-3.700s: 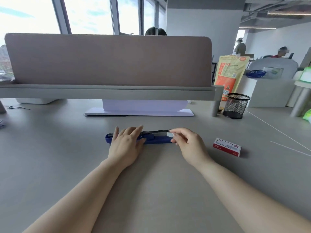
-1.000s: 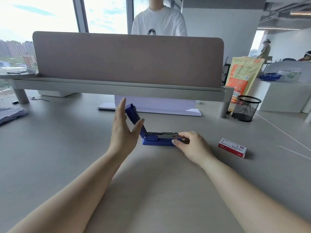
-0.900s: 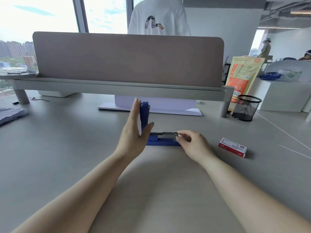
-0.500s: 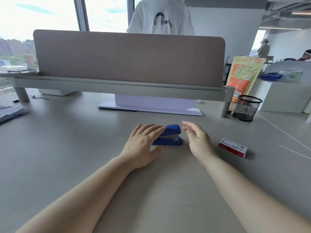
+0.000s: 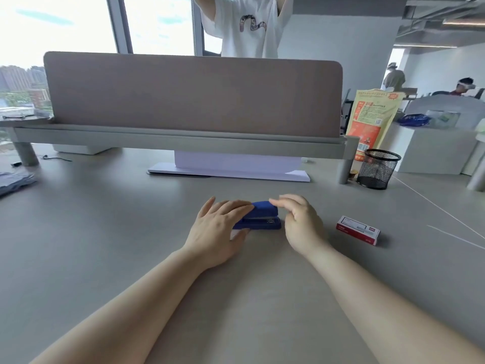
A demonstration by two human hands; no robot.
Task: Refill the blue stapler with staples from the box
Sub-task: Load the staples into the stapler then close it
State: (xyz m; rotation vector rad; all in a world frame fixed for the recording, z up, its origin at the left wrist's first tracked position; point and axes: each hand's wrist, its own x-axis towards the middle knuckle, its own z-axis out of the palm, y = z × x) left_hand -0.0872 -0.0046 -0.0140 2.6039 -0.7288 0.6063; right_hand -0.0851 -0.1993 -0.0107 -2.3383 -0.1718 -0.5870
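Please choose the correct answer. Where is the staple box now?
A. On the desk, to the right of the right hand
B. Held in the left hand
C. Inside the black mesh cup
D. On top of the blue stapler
A: the staple box lies on the desk, apart from the right hand, with no hand touching it.

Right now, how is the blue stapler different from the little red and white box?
The blue stapler is all blue; the staple box is red and white. The left hand lies on the stapler and the right hand curls beside it, while the box lies apart, untouched. The stapler has a rounded top; the box is flat-sided. Both lie closed on the grey desk.
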